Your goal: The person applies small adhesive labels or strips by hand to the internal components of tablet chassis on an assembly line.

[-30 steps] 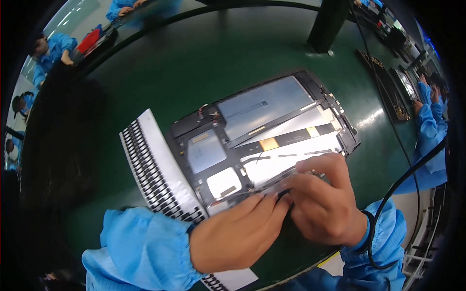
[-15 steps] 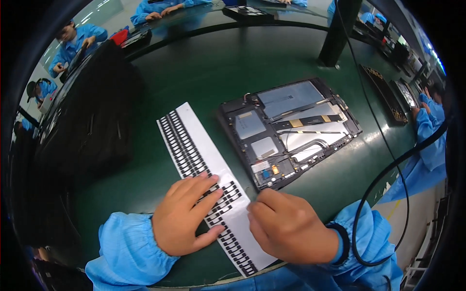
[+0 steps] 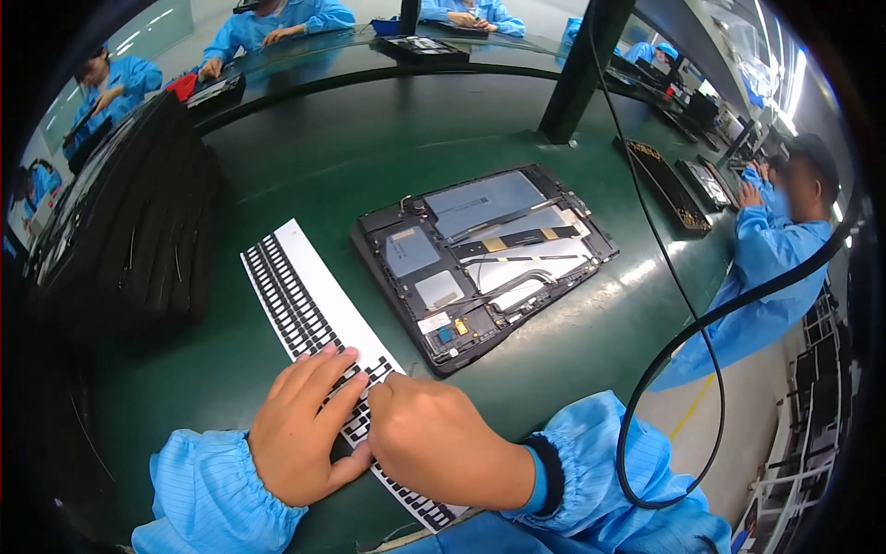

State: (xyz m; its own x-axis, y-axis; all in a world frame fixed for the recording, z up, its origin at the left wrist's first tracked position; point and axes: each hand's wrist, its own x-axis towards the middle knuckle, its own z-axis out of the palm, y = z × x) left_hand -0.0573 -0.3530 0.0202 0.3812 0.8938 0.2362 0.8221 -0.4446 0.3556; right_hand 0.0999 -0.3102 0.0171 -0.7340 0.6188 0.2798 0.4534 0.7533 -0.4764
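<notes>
A long white sheet [image 3: 323,277] with rows of small black-and-white adhesive pieces [image 3: 284,297] lies aslant on the green table. Spread across its lower middle is my left hand [image 3: 309,420], fingers apart, pressing the sheet flat. My right hand [image 3: 434,429] is closed in a pinch over the rows, close beside the left fingertips. Its fingertips point down at the sheet and hide whatever they may hold. Beyond the hands rests an opened tablet-like device [image 3: 489,258] with its inner boards, cables and grey battery panels showing.
At left stands a tall stack of black trays [image 3: 129,212]. A black post [image 3: 586,74] rises from the far table edge. A black cable [image 3: 674,323] loops down past my right sleeve. A narrow black tray [image 3: 664,185] lies at right, near a co-worker [image 3: 775,249] in blue.
My right hand has moved from the sheet's right edge in over the rows, closer to my left hand. The whole view has shifted, bringing more of the right side into sight.
</notes>
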